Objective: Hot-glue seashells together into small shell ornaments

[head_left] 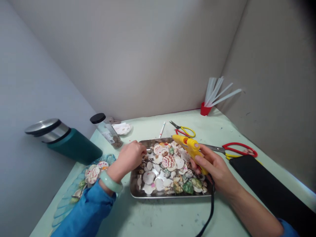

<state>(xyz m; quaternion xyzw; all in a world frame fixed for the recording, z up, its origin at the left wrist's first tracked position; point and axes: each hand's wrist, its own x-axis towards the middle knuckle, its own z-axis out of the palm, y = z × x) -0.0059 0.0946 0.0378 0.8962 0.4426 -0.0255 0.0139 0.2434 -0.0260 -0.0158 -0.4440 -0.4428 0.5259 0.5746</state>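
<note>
My right hand (pixel 209 166) is wrapped round the handle of a yellow hot glue gun (pixel 191 148), its nozzle aimed up and left above the tray. A black cord (pixel 211 205) runs down from the gun. Under both hands lies a metal tray (pixel 170 196) full of seashells (pixel 168 161), white, brown-striped and green. My left hand (pixel 131 157), with a pale bangle (pixel 111 182) on the wrist, is over the tray's left end. Its fingers are curled together near the small shells there; whatever they pinch is hidden.
Left, a blue shell-shaped dish (pixel 63 205) carries shells beside a teal bottle (pixel 76 146) and a clear jar (pixel 106 130). Behind the tray lie a white pen (pixel 162 129) and small scissors (pixel 184 129). Right are larger scissors (pixel 232 149), a black slab (pixel 261 184) and a red cup (pixel 205 109) of glue sticks.
</note>
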